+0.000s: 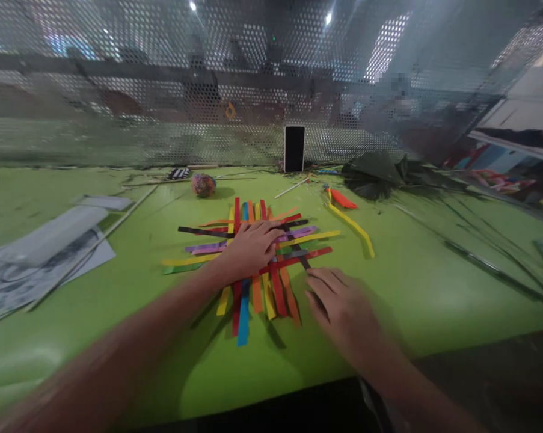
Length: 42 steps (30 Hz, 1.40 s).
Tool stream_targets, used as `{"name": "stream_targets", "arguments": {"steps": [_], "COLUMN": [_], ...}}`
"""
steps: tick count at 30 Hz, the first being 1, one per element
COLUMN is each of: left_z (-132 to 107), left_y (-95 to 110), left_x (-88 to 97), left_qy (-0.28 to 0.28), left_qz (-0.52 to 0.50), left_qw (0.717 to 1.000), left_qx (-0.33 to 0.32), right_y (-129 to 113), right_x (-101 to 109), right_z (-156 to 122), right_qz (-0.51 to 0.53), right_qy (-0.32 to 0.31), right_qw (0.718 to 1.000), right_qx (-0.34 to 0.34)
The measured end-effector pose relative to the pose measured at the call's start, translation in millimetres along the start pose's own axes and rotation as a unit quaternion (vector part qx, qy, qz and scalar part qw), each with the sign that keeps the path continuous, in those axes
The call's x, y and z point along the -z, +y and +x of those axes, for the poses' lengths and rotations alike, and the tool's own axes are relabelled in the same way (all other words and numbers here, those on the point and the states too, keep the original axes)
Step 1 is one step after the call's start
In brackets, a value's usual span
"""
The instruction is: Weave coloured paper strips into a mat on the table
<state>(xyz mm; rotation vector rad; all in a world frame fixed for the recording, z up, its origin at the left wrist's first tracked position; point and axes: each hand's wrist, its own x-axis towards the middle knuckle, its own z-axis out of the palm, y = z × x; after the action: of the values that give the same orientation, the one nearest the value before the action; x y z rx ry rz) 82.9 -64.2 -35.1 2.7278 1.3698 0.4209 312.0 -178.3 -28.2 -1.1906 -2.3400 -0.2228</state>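
A woven mat of colored strips, in red, blue, orange, yellow, purple, green and black, lies on the green table. Across its upper middle rests my left hand, palm down with fingers stretched toward the right, covering much of the weave. At the mat's lower right, my right hand has its fingertips closed on the end of a black strip. That strip runs diagonally up and left toward the fingers of my left hand. How its far end sits in the weave is hidden.
Beyond the mat are a multicolored ball, an upright phone-like device, a red-orange piece and a loose yellow strip. Printed sheets with a thin stick lie left. Dark green leaves lie right, before a perforated screen.
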Motion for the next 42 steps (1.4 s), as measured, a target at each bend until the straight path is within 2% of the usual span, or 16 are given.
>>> {"name": "stream_targets", "arguments": {"steps": [12, 26, 34, 37, 42], "left_z": [-1.5, -8.2, -6.6, -5.1, -4.6], "left_y": [-1.6, 4.5, -1.0, -2.0, -1.2], "left_x": [-1.9, 14.5, 12.6, 9.2, 5.8], "left_qy": [0.006, -0.034, -0.018, -0.007, 0.005], "left_qz": [0.001, -0.011, -0.019, -0.010, -0.003], "left_qw": [1.000, 0.999, 1.000, 1.000, 1.000], "left_qx": [0.005, 0.010, 0.005, 0.012, 0.004], "right_y": [1.3, 8.7, 7.9, 8.8, 7.8], "right_x": [-0.1, 1.7, -1.1, -0.8, 5.8], "right_z": [0.2, -1.3, -0.5, -1.3, -8.2], "right_qz": [0.024, 0.066, 0.051, 0.043, 0.029], "right_qy": [0.022, 0.003, 0.016, 0.020, -0.040], "right_qw": [0.999, 0.998, 0.998, 0.999, 0.999], "right_qx": [0.006, 0.003, 0.033, 0.017, 0.012]}}
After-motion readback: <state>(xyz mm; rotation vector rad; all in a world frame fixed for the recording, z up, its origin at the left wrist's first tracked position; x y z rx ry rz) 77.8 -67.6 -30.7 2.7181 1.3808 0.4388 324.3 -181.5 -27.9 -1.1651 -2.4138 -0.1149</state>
